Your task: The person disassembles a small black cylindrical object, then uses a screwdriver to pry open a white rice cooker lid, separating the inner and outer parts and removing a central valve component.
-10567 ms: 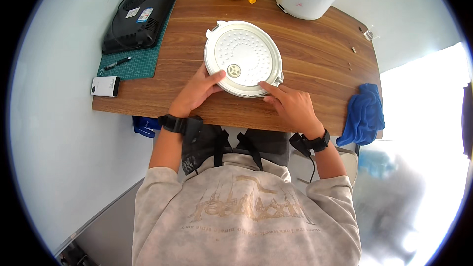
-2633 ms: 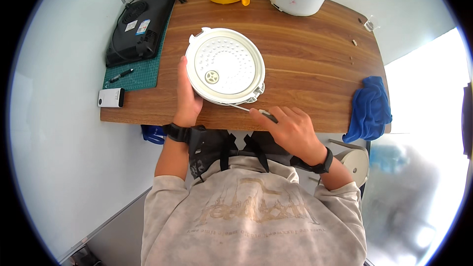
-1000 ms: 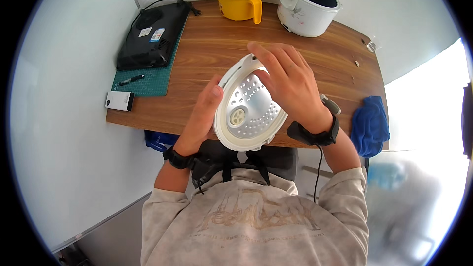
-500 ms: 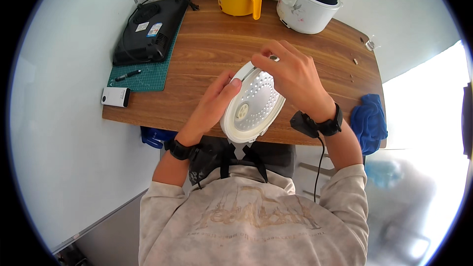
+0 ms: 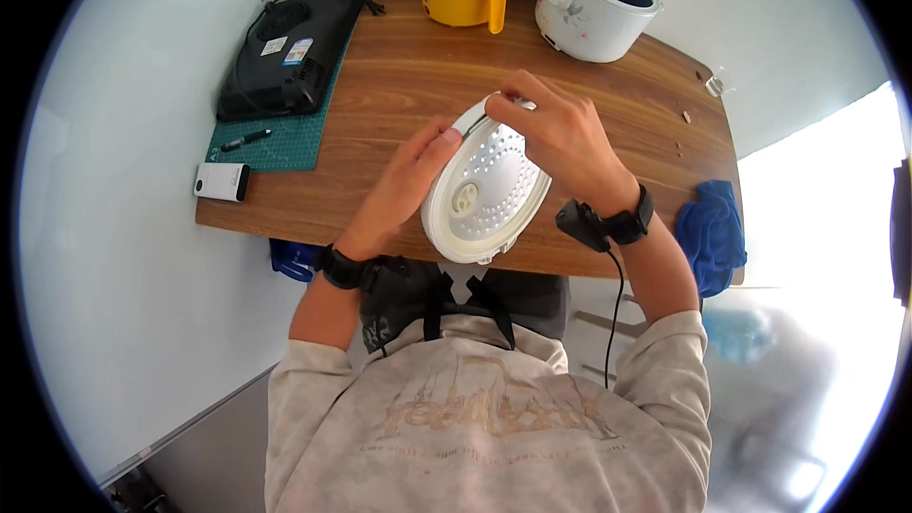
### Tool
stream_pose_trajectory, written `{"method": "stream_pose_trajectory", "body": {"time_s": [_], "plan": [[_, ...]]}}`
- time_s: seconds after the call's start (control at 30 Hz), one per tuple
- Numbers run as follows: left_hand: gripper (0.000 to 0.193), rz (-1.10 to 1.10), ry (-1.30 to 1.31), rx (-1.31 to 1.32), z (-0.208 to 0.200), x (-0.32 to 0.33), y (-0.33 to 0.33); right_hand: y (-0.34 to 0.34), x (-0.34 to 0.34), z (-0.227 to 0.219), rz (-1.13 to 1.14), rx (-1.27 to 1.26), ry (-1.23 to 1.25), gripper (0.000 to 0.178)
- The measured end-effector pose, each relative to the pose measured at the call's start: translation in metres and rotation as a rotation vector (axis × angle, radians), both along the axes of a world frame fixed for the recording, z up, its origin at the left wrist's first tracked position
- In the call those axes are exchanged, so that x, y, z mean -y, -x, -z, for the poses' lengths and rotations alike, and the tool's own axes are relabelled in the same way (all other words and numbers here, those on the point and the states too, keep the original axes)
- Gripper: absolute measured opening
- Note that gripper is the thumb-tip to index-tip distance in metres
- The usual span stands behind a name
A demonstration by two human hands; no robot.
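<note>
Over the table, with the cooker standing open at the back, your lid is tilted near the front edge, inner face showing. Your left hand grips its left rim; your right hand is curled at the far rim, its pinch hidden, so what it grips cannot be told. The step appears to be rim work, and the next move calls for steady left support and careful fingertip pressure.
</note>
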State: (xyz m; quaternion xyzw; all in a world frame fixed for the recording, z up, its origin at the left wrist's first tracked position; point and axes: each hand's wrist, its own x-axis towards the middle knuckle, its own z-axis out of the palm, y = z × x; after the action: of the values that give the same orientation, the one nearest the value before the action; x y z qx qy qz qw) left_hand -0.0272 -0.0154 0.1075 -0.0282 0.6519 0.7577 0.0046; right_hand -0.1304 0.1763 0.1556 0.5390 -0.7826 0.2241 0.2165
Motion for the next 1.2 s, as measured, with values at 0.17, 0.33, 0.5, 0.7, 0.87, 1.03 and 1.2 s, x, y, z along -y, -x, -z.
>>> {"method": "stream_pose_trajectory", "body": {"time_s": [0.17, 0.33, 0.5, 0.7, 0.87, 1.03, 1.2], "plan": [[0.033, 0.035, 0.031, -0.015, 0.006, 0.008, 0.003, 0.004, 0.000, 0.003, -0.023, 0.030, 0.021, 0.031], [0.034, 0.043, 0.148, -0.042, -0.004, 0.011, 0.003, 0.005, -0.001, 0.007, -0.013, -0.005, 0.024, 0.033], [0.037, 0.022, 0.234, -0.058, -0.004, 0.017, 0.003, 0.004, 0.001, 0.006, -0.011, -0.036, 0.017, 0.035], [0.042, 0.003, 0.402, -0.042, -0.017, 0.019, 0.003, 0.004, 0.003, 0.008, -0.002, -0.096, 0.036, 0.032], [0.042, -0.028, 0.491, -0.065, -0.021, 0.022, 0.001, 0.003, 0.007, 0.009, -0.007, -0.112, 0.034, 0.034], [0.042, -0.022, 0.518, -0.063, -0.019, 0.027, 0.002, 0.005, 0.009, 0.003, -0.008, -0.079, -0.005, 0.037], [0.041, -0.025, 0.424, 0.008, -0.007, 0.029, 0.000, 0.003, 0.011, 0.005, -0.067, -0.143, -0.041, 0.035]]}}
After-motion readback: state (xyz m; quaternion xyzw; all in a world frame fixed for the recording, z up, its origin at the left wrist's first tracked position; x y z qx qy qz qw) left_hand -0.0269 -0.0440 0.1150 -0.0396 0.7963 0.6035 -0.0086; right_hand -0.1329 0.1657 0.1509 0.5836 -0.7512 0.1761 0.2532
